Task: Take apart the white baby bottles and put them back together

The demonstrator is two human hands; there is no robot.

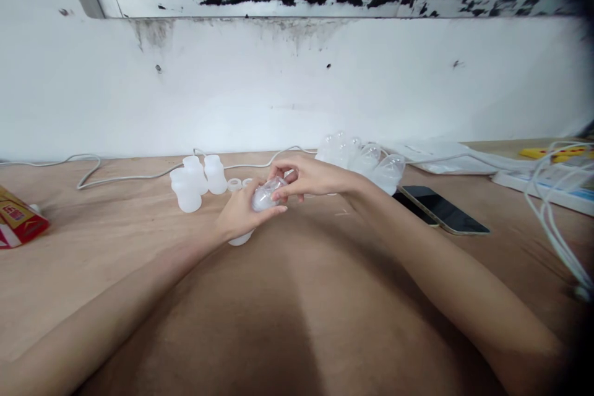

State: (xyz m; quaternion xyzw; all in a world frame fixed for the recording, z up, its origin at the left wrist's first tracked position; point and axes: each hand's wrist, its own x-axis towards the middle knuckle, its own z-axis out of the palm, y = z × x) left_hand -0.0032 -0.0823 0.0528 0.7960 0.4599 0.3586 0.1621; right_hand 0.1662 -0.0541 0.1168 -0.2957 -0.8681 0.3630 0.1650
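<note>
Together, the left hand (241, 209) curls around a clear cap (268, 193) and the right hand (297, 176) pinches it, near white bottles (215, 174).

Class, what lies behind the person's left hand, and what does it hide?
Behind the left hand, two small white rings show, with a white cable farther back. The hand partly covers at least one ring; anything else directly behind it cannot be seen.

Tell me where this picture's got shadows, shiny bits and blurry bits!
Head view: a soft shadow darkens the table between the forearms; head view: small shiny glints show on the clear plastic piece at the left hand and right hand; head view: the far right edge goes dark and blurry.
</note>
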